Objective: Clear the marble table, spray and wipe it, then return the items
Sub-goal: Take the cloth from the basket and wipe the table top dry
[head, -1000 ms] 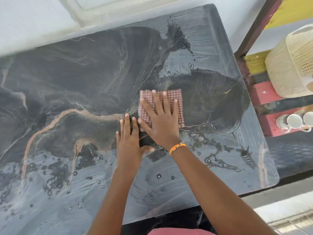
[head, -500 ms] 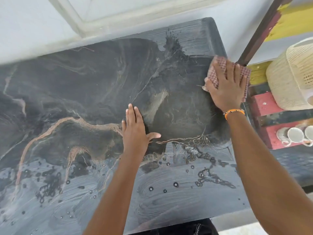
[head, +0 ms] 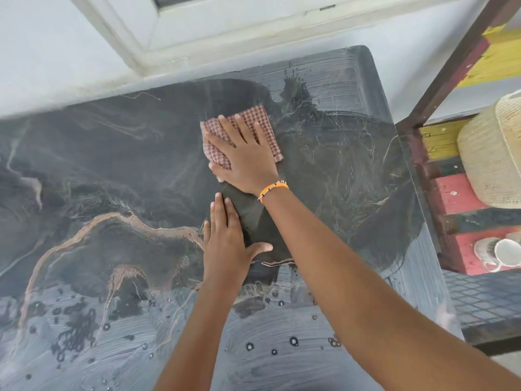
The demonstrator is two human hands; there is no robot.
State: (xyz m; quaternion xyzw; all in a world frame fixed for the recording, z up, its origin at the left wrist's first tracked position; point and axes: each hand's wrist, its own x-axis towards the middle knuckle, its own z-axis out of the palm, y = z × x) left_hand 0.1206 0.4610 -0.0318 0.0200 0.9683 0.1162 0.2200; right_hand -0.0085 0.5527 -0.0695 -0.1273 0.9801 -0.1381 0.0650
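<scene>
The dark marble table fills most of the view, with tan veins and wet, streaky patches along its near and right sides. A folded red-and-white checked cloth lies on the far middle of the top. My right hand presses flat on the cloth with fingers spread and straight; an orange bracelet sits on the wrist. My left hand rests flat on the marble just nearer to me, fingers straight, thumb out, holding nothing.
A white wall and window frame run behind the table. To the right stands a painted wooden shelf with a woven basket and white cups. Water drops dot the table's near edge.
My right hand has slid the cloth from the table's far right edge back left to the far middle. My left hand stays flat in about the same spot.
</scene>
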